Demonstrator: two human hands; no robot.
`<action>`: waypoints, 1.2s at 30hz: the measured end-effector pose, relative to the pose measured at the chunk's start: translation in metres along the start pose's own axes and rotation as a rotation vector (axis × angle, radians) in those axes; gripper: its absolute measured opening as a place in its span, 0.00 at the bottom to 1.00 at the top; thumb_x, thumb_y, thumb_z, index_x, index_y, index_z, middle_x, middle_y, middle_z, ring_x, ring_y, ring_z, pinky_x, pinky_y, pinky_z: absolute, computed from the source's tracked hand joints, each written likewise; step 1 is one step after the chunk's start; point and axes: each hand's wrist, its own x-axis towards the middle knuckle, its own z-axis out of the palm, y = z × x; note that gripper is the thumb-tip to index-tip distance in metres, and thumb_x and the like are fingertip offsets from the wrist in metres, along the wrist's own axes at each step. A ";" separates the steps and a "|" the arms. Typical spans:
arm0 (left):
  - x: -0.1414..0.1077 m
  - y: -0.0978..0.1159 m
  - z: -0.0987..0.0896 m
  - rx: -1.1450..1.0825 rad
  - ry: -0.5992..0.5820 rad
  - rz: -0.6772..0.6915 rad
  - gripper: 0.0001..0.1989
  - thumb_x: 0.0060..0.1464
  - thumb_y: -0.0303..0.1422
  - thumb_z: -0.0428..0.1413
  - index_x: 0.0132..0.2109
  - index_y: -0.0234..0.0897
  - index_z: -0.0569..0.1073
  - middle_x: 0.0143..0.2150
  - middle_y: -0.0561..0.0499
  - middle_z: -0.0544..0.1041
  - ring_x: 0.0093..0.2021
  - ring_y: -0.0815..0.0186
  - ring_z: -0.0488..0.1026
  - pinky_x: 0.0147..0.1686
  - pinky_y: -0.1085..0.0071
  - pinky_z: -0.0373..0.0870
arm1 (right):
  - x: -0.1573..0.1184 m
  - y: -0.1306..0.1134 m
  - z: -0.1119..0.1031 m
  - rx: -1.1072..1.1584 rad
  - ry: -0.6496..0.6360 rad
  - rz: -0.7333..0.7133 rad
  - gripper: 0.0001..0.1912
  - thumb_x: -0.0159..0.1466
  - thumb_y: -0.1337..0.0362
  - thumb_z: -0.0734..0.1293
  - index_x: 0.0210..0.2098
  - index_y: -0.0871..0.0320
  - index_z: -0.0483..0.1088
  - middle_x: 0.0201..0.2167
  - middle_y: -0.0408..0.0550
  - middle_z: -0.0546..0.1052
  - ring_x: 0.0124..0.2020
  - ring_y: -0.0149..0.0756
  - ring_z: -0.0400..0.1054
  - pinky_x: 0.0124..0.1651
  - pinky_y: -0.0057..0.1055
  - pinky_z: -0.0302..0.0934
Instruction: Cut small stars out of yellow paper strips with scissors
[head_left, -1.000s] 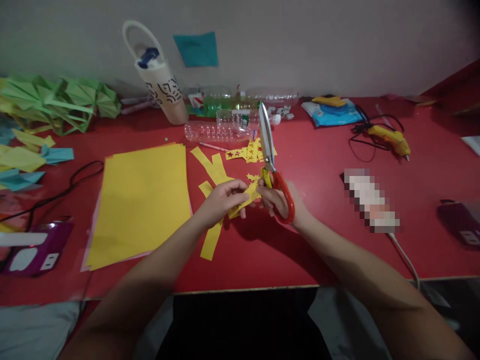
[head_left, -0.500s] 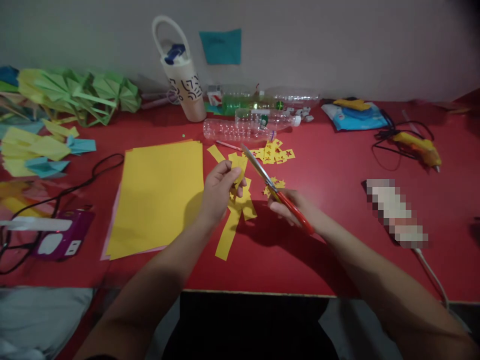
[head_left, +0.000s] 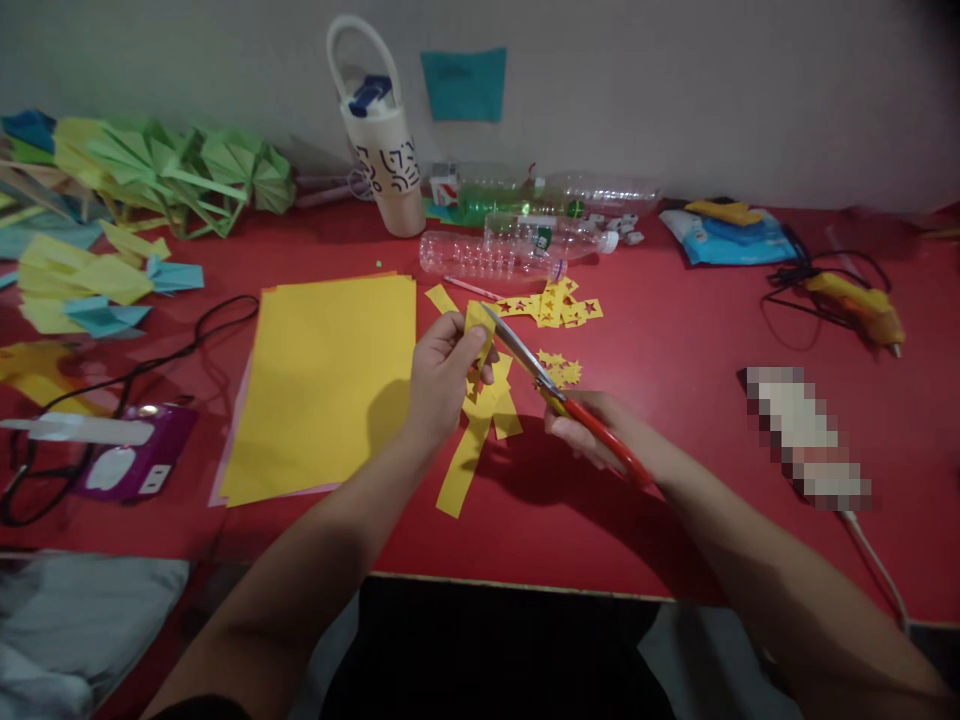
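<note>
My left hand (head_left: 444, 375) pinches a small piece of yellow paper (head_left: 478, 318) between thumb and fingers. Wrapped round the red handles of a pair of scissors (head_left: 559, 393), my right hand (head_left: 589, 428) holds them with the blades pointing up and left. The blade tips meet the upper right edge of the paper; whether they are cutting cannot be made out. Below the left hand lie yellow paper strips (head_left: 463, 470). Small yellow stars (head_left: 561, 370) lie behind the scissors, and strips with star-shaped holes (head_left: 551, 304) are farther back.
A stack of yellow sheets (head_left: 322, 390) lies left. Plastic bottles (head_left: 517, 250) and a white tumbler (head_left: 394, 165) are at the back. On the right are a glue gun (head_left: 859, 308), a blue packet (head_left: 724, 235) and a blurred-out device (head_left: 806, 435). A purple box (head_left: 135, 460) sits far left.
The scissors' tips have come to the edge of the paper in my left hand; before, a small gap showed. The whole view has shifted slightly.
</note>
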 end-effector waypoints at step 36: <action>0.001 0.001 -0.002 -0.020 -0.007 -0.047 0.10 0.50 0.37 0.60 0.29 0.39 0.66 0.22 0.57 0.70 0.17 0.77 0.64 0.18 0.77 0.65 | -0.002 -0.013 0.007 0.234 -0.041 0.121 0.29 0.58 0.33 0.65 0.25 0.53 0.58 0.12 0.32 0.58 0.10 0.23 0.52 0.17 0.28 0.55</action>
